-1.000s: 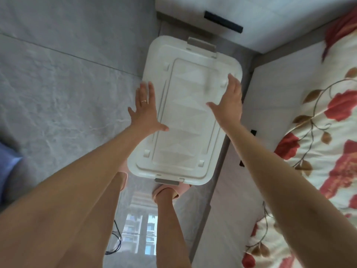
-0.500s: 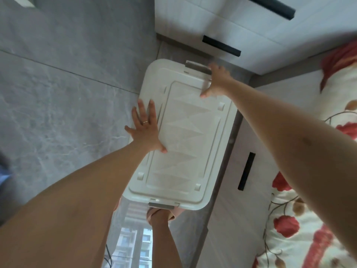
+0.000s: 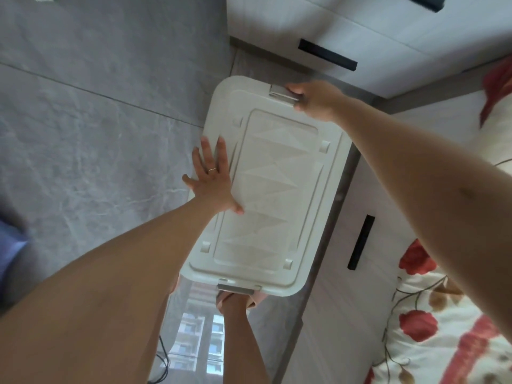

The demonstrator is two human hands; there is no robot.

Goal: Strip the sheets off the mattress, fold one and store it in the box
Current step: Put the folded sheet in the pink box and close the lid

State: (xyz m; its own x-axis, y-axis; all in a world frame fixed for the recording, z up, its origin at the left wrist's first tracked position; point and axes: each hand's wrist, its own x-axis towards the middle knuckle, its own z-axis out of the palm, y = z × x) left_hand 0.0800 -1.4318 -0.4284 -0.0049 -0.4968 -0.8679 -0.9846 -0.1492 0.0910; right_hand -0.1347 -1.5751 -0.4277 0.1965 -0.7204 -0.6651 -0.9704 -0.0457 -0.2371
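Both hands meet the box lid (image 3: 277, 189): left hand (image 3: 213, 181) lies flat, fingers straight and spread on its edge; right hand (image 3: 315, 99) curls its fingers round the grey latch (image 3: 279, 94).

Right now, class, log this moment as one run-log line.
left hand: flat on lid | right hand: grips far latch | near latch: untouched | lid: closed

- Box (image 3: 277, 189): off-white, with a raised triangle pattern on the lid.
- Latch (image 3: 281, 96): grey.
- Floor (image 3: 97, 134): grey, marbled with pale veins.
- Drawers (image 3: 291, 20): pale wood grain; handles (image 3: 327, 58) black.
- Sheet (image 3: 443, 342): cream, with red flowers, brown leaves and thin dark stems.
- Ring (image 3: 212, 169): gold.
- Slipper (image 3: 256, 299): pink.
- Cloth (image 3: 11, 253) at left edge: blue.
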